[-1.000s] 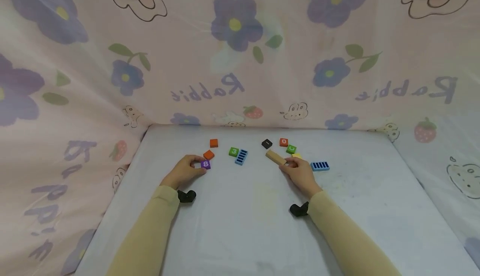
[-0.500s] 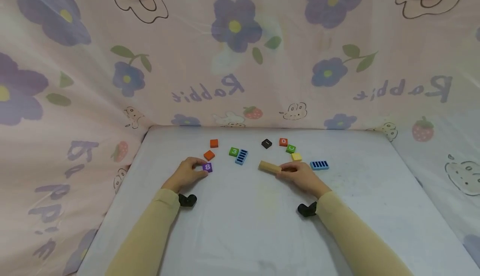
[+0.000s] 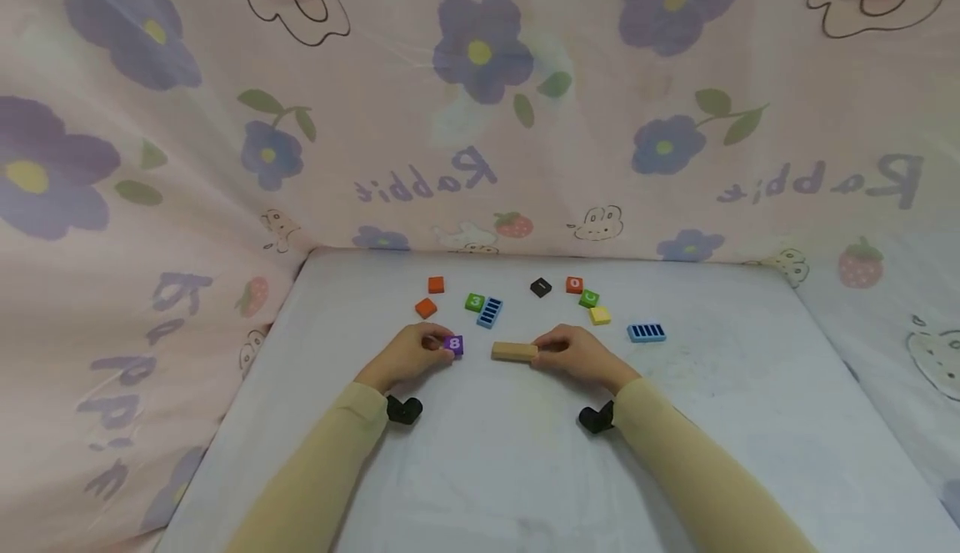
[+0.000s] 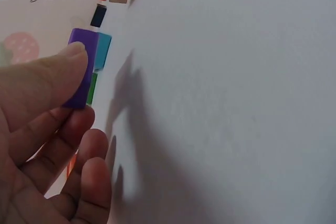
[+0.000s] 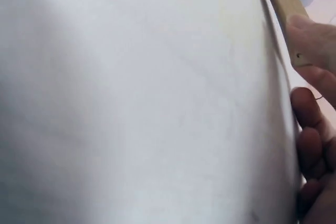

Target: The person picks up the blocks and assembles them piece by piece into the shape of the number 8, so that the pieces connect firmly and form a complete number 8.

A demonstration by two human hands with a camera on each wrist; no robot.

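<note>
Left hand (image 3: 405, 359) pinches a purple tile (image 3: 454, 345), right hand (image 3: 579, 355) a wooden block (image 3: 513, 352), whose long axis (nearly crosswise) points at the tile across a gap.

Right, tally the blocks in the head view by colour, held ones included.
Orange blocks: 3
Green blocks: 2
Blue blocks: 2
Black block: 1
Yellow block: 1
Purple block: 1
Tan block: 1
Total: 11

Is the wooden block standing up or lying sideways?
Sideways: in the head view, the wooden block stretches lengthwise from the right hand toward the purple block. I cannot tell whether it touches the table.
</note>
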